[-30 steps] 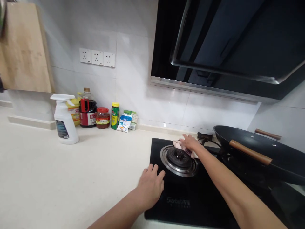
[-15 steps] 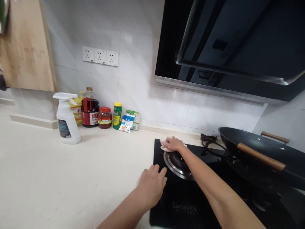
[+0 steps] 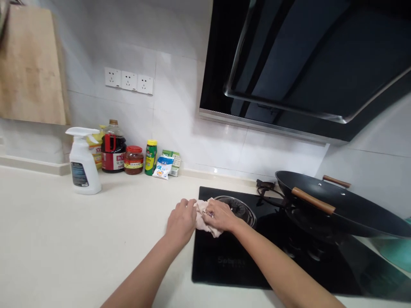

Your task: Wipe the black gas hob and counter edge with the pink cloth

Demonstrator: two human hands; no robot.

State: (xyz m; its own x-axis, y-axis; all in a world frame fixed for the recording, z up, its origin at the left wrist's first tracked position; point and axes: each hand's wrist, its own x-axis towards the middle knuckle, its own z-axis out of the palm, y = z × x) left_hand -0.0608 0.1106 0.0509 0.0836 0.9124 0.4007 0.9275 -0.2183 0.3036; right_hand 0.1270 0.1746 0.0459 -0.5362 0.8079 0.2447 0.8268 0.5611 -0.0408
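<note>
A crumpled pale pink cloth (image 3: 205,226) is bunched between my two hands over the left edge of the black glass gas hob (image 3: 221,269). My right hand (image 3: 221,215) grips it from the right, fingers closed in its folds. On the other side, my left hand (image 3: 181,220) has its fingers curled at the cloth's left edge, pinching it; the fingertips are partly hidden. Just behind my right hand lies the round metal burner (image 3: 239,207), its near part covered by that hand and forearm.
A black wok (image 3: 337,205) with wooden handles sits on the right burner, below the range hood (image 3: 272,64). Along the wall stand a spray bottle (image 3: 84,164), a soy sauce jug (image 3: 113,149), a red-lidded jar (image 3: 133,160), a green shaker (image 3: 150,157) and seasoning packets (image 3: 163,167).
My right hand has drawn the cloth from the burner's back left toward me. My left hand has come up to meet it at the hob's edge. The view has shifted slightly right.
</note>
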